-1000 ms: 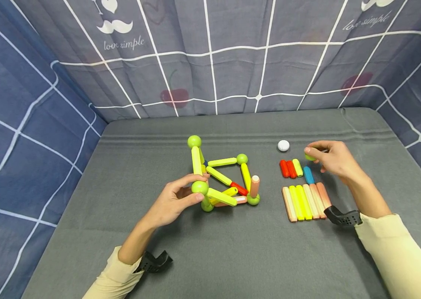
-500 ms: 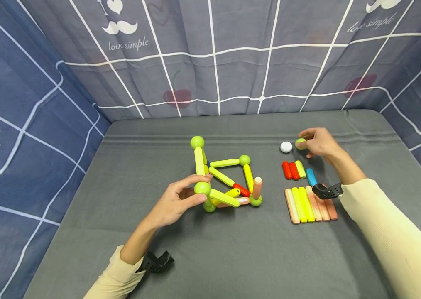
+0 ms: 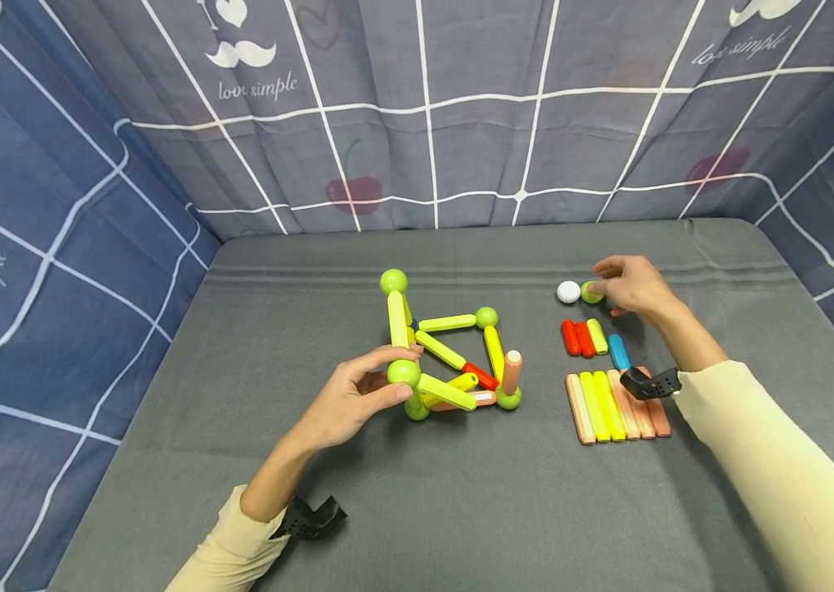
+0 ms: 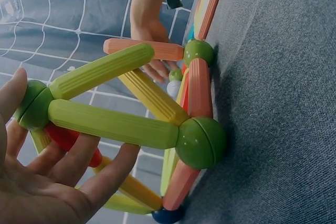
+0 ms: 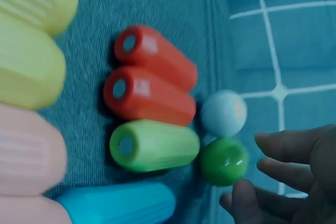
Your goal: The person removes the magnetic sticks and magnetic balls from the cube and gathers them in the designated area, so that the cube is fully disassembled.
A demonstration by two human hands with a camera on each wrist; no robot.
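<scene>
On the left of the head view stands a stick-and-ball frame (image 3: pixel 441 349) of green, yellow, red and salmon magnetic rods joined by balls. My left hand (image 3: pixel 339 403) holds it at a raised green corner ball (image 3: pixel 404 373), thumb on the near side. In the left wrist view, fingers (image 4: pixel 113 177) reach behind a green rod (image 4: pixel 113 124). My right hand (image 3: pixel 637 286) hovers beside a loose green ball (image 5: pixel 224 162), which sits against a white ball (image 5: pixel 224 113). In the right wrist view its fingers are spread, with a small gap to the green ball.
Two short red rods (image 3: pixel 577 338), a short green rod (image 3: pixel 596 336) and a blue rod (image 3: pixel 618 352) lie in front of the balls. Nearer is a row of long yellow and salmon rods (image 3: pixel 613 407). A checked cloth (image 3: pixel 461 123) hangs behind the grey surface (image 3: pixel 461 501).
My right hand has carried the loose green ball to the white ball's side and let go of it. My left hand keeps its hold on the frame.
</scene>
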